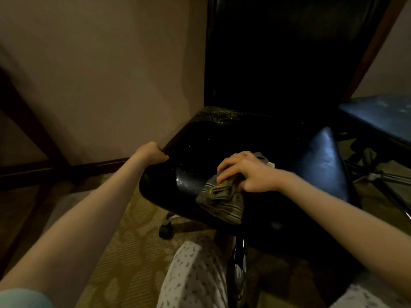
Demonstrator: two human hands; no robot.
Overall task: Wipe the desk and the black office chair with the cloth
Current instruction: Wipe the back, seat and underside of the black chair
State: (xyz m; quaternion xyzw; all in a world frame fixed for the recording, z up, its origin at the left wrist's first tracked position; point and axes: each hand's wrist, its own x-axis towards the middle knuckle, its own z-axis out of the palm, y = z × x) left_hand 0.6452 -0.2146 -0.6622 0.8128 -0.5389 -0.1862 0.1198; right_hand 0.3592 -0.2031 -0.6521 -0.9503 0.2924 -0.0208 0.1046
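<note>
Both bare arms reach forward and down. The left arm is stretched nearly straight, and the left hand (pixel 153 153) is curled over the side edge of the black office chair (pixel 200 141). The right arm comes in from the right, and the right hand (pixel 246 172) bunches the cloth (pixel 220 201) under curled fingers, knuckles up
</note>
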